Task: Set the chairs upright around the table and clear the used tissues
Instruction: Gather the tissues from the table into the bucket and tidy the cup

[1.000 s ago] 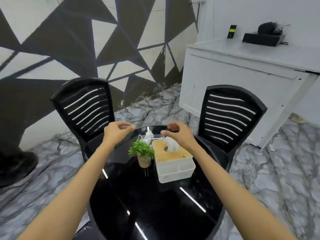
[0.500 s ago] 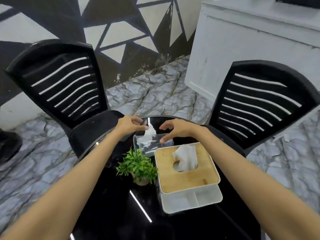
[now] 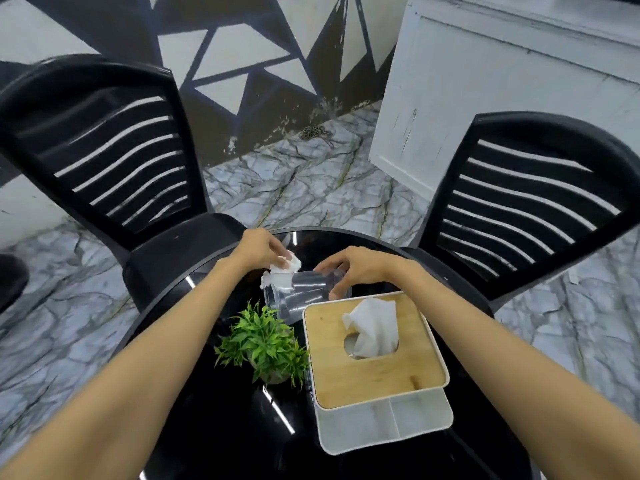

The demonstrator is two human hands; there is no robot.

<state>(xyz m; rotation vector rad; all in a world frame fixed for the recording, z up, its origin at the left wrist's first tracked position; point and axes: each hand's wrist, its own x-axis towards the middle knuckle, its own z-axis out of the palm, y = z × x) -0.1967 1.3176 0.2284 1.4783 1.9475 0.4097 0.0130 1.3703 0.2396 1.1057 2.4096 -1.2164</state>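
Observation:
Two black slatted chairs stand upright at the far side of the round black table (image 3: pixel 214 427): one chair (image 3: pixel 104 161) at the left, the other chair (image 3: pixel 526 206) at the right. A clear plastic container (image 3: pixel 298 296) is tilted on its side on the table. My right hand (image 3: pixel 353 268) grips its base end. My left hand (image 3: pixel 263 249) pinches a crumpled white used tissue (image 3: pixel 285 268) at the container's mouth, part of the tissue lying inside.
A white tissue box (image 3: pixel 374 372) with a wooden lid and a fresh tissue sticking out sits near me, beside a small green potted plant (image 3: pixel 266 344). A white cabinet (image 3: pixel 502 91) stands at the back right on the marble floor.
The view has moved closer over the table. The container went from upright to tilted on its side, my right hand now gripping it and my left hand pinching the tissue at its mouth.

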